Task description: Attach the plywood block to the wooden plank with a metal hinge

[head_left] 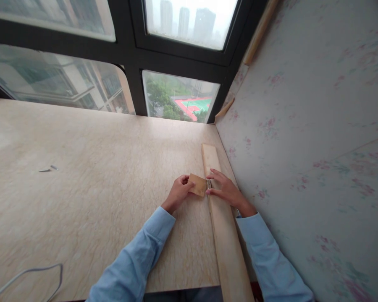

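Observation:
My left hand (179,192) pinches a small, flat, tan wooden piece (196,185) by its left side, between thumb and fingers. The piece's right edge meets the left edge of a long pale wooden plank (228,247). Where they meet sits a small shiny metal piece (208,184) that looks like a hinge. Over the plank, my right hand (224,189) has its thumb and fingers apart, on either side of the metal piece. Whether its fingertips touch the metal is too small to tell.
Two small dark metal bits (48,169) lie at left on the marbled tabletop (107,188). A grey cable (34,270) loops at the lower left corner. A papered wall (302,147) rises close to my right arm. Dark-framed windows (126,54) stand behind the tabletop.

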